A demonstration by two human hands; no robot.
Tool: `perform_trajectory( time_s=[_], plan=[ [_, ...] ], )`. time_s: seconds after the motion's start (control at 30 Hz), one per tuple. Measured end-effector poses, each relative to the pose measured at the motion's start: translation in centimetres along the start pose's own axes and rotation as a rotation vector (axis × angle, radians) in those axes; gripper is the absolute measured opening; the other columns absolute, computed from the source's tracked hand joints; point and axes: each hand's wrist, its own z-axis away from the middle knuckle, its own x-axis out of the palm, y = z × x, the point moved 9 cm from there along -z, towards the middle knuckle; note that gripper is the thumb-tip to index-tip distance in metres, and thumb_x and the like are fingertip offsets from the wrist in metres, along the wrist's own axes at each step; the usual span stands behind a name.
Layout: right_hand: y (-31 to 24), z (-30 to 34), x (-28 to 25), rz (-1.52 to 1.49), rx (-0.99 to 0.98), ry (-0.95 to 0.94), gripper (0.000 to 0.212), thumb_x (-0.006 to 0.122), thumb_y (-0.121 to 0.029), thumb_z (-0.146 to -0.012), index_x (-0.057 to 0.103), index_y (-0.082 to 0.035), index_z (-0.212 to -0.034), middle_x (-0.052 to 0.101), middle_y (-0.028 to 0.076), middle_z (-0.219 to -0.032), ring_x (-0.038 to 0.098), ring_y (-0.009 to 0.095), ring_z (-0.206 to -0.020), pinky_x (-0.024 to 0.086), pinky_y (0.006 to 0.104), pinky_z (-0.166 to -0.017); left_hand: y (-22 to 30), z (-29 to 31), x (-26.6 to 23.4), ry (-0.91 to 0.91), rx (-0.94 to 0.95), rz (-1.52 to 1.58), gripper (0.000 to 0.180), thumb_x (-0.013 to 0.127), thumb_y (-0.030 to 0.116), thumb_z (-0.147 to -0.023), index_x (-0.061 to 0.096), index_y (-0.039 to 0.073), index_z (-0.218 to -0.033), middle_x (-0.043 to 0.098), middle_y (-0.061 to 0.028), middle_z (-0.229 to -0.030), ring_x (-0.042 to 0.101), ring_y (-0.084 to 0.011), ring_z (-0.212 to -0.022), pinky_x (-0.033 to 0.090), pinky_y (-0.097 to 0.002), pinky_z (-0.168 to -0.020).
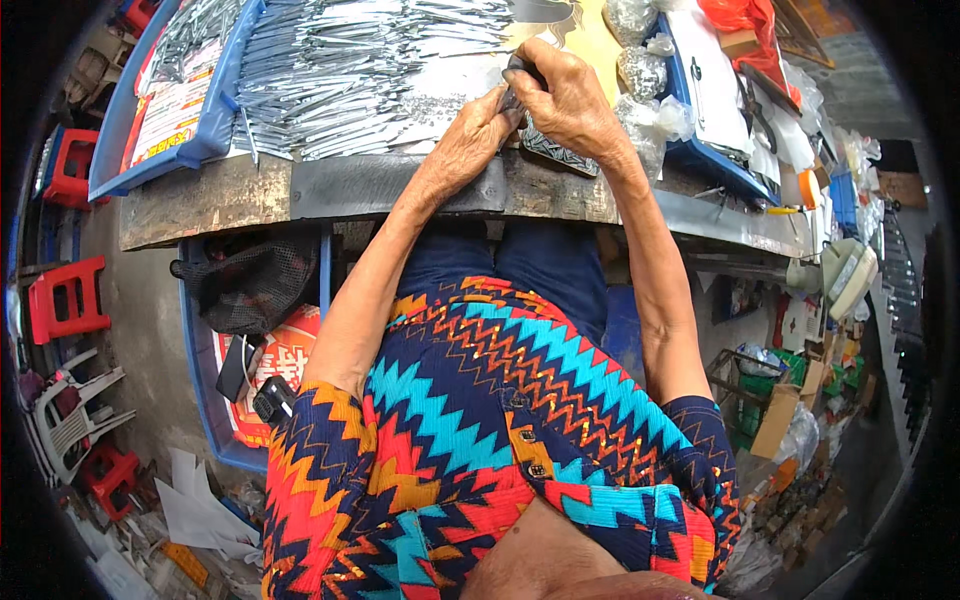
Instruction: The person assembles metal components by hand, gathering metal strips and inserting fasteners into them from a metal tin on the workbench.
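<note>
My left hand [470,142] and my right hand [572,105] meet above the table's front edge, fingers pinched together. A small greyish piece seems to be between them, mostly hidden by the fingers, and its kind does not show. Dark coverings appear on some right fingertips. Just below my right hand lies a small dark-rimmed tray [562,158] filled with little metal parts. To the left of my hands spreads a thick pile of slim silver metal strips [330,85], most lying roughly sideways.
A blue tray [215,140] with more strips stands at the left. Clear bags of small metal parts [640,72] sit beside another blue tray [690,155] on the right. Under the worn table edge [220,210] is a blue crate [205,390]. Red stools [68,300] stand at left.
</note>
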Motion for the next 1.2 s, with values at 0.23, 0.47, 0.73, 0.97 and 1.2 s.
perform_trajectory(
  time_s=[0.23,0.47,0.73,0.97,1.2],
  plan=[
    [0.3,0.3,-0.2,-0.019,0.089,0.076,0.019,0.055,-0.018,-0.078,0.052,0.001,-0.077,0.055,0.022,-0.066,0.056,0.04,-0.066,0.043,0.0449,-0.062,-0.2,0.0,-0.3,0.048,0.055,0.002,0.025,0.045,0.02,-0.09,0.048,-0.003,-0.099,0.048,-0.0073,-0.064,0.042,-0.0159,-0.059,0.036,-0.0337,-0.055],
    [0.6,-0.4,0.2,0.036,-0.008,-0.04,0.017,0.055,-0.015,-0.083,0.051,0.002,-0.083,0.051,0.016,-0.067,0.05,0.026,-0.062,0.041,0.0351,-0.059,-0.7,-0.2,-0.3,0.049,0.037,-0.008,0.025,0.044,0.021,-0.091,0.049,-0.003,-0.093,0.046,-0.0066,-0.064,0.04,-0.0154,-0.06,0.036,-0.0328,-0.055],
    [0.1,0.9,-0.2,-0.036,0.066,0.187,0.014,0.056,-0.015,-0.077,0.052,-0.001,-0.076,0.055,0.02,-0.065,0.054,0.039,-0.064,0.042,0.0456,-0.062,0.0,-0.2,-0.5,0.078,0.069,-0.019,0.023,0.045,0.019,-0.091,0.049,-0.004,-0.093,0.049,-0.0084,-0.065,0.042,-0.016,-0.061,0.038,-0.0336,-0.056],
    [0.2,0.1,0.6,0.038,0.066,0.07,0.016,0.055,-0.017,-0.078,0.054,-0.001,-0.077,0.057,0.022,-0.067,0.057,0.04,-0.069,0.043,0.0467,-0.064,-0.3,0.0,-0.7,0.107,0.091,0.031,0.019,0.044,0.014,-0.089,0.049,-0.004,-0.091,0.048,-0.0109,-0.063,0.043,-0.0153,-0.06,0.038,-0.0337,-0.055],
    [0.0,1.0,0.6,0.036,0.092,0.182,0.013,0.057,-0.015,-0.076,0.053,-0.002,-0.076,0.057,0.021,-0.066,0.057,0.039,-0.067,0.043,0.0459,-0.061,-0.7,-0.1,-0.7,0.108,0.051,0.036,0.018,0.044,0.013,-0.088,0.05,-0.004,-0.091,0.049,-0.0074,-0.064,0.044,-0.0151,-0.06,0.039,-0.032,-0.055]
  ],
)
